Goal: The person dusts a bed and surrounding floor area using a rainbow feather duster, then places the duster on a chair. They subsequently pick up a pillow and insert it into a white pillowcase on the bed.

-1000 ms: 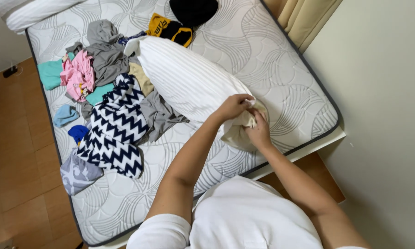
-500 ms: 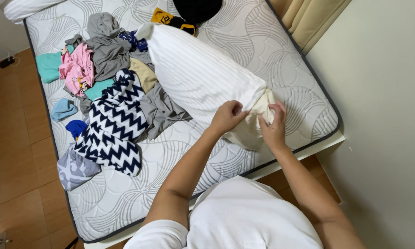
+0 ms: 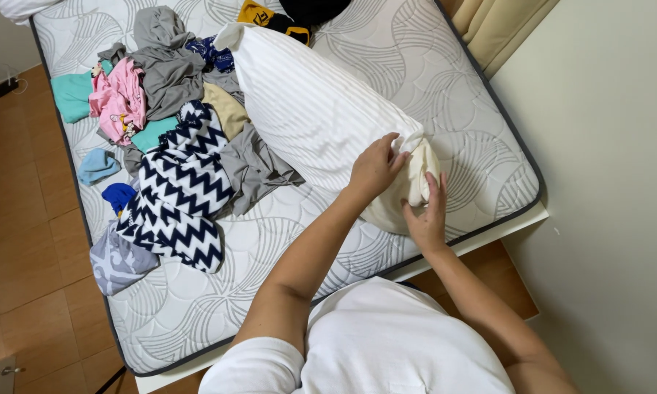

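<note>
A long pillow in a white striped pillowcase (image 3: 306,109) lies diagonally on the bare quilted mattress (image 3: 445,66). At its near end the cream pillow (image 3: 419,171) sticks out of the case's opening. My left hand (image 3: 376,169) grips the edge of the pillowcase at that opening. My right hand (image 3: 427,215) holds the near end from below, fingers on the cream pillow and the case's hem. Both arms reach out over my white shirt.
A heap of clothes lies left of the pillow: a navy-and-white zigzag cloth (image 3: 179,190), grey garments (image 3: 164,55), a pink garment (image 3: 120,98), teal and blue pieces. A black-and-yellow item (image 3: 270,16) sits at the far end. Wall on the right, wooden floor (image 3: 14,241) on the left.
Both hands have stayed at the pillow's near end, and the case's edge has been drawn further along, with the cream end still showing. The view has shifted slightly.
</note>
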